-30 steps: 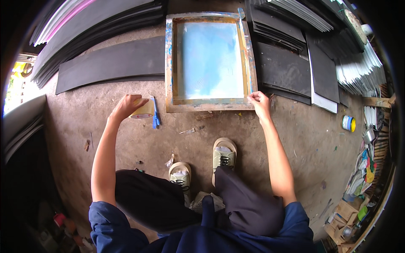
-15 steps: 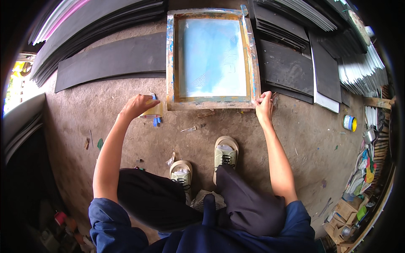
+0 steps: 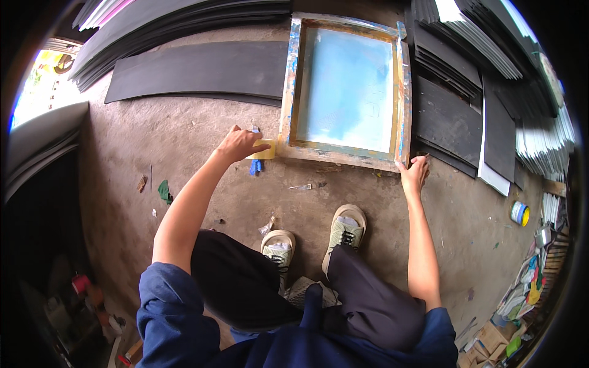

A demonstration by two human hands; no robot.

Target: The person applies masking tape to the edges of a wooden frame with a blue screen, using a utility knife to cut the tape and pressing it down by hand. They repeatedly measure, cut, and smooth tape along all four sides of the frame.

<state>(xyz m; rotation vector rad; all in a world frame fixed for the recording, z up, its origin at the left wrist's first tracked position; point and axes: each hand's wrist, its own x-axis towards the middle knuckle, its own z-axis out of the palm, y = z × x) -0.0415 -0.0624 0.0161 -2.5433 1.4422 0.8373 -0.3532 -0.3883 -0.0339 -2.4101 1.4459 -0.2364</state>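
The left hand (image 3: 238, 145) sits left of centre in the frame, fingers curled over a strip of yellow tape (image 3: 264, 149). The grip is narrow and closed on the tape; the tape's far end touches the lower left corner of the screen-printing frame (image 3: 286, 92). Just below the hand a small blue object (image 3: 255, 167) lies on the floor; what it is cannot be made out.

The right hand (image 3: 415, 175) sits right of centre, fingertips pressed on the frame's lower right corner. Whether the fingers wrap the edge or only rest on it cannot be told; the thumb side is hidden.

The frame lies flat on the concrete floor (image 3: 184, 153) in the upper centre of the picture. Its wooden border is smeared with blue and yellow ink, and the mesh (image 3: 346, 89) reads pale blue.

Dark sheets (image 3: 196, 67) lie to the upper left, stacked and cut off by the rim. More dark sheets (image 3: 454, 116) lie at upper right, some with white edges. A roll of tape, blue and yellow (image 3: 519, 213), stands on the floor at right. Two pale shoes (image 3: 346, 230) occupy the lower centre. Clutter at the lower right rim is too bent and small to identify.
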